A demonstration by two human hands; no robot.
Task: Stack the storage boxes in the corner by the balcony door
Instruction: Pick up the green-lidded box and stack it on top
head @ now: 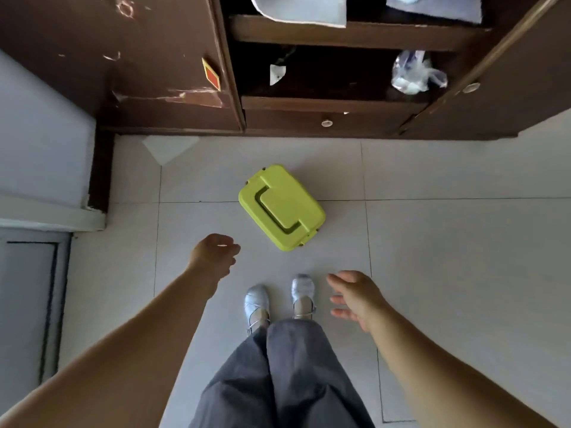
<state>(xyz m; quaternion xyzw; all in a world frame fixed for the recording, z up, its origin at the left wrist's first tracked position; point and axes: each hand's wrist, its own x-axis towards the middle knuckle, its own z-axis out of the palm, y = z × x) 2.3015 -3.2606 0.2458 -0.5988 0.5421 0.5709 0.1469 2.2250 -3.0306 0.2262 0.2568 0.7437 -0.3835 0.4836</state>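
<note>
I stand on the pale tiled floor and look straight down at a lime-green storage box lying just ahead of my silver shoes. The box sits askew across a tile seam, its lid closed and its flat handle folded down into the lid, so I cannot tell what is inside it. It rests alone on the tiles, well apart from the wall on my left and near the foot of the dark brown wardrobe.

My left hand reaches forward and down, close to the box's near corner but not touching it; its fingers hang loosely curled and grip nothing. My right hand hovers beside my right shoe, fingers spread and relaxed, palm turned inward, holding nothing either.

The wardrobe stands open ahead of me. On its lower shelf sits a knotted clear plastic bag with pale blue and white items inside, too blurred to name. A small white scrap lies further left on the same shelf. On the shelf above, a folded grey cloth hangs over the edge. Below the shelves is a drawer with a round pale knob, closed.
</note>
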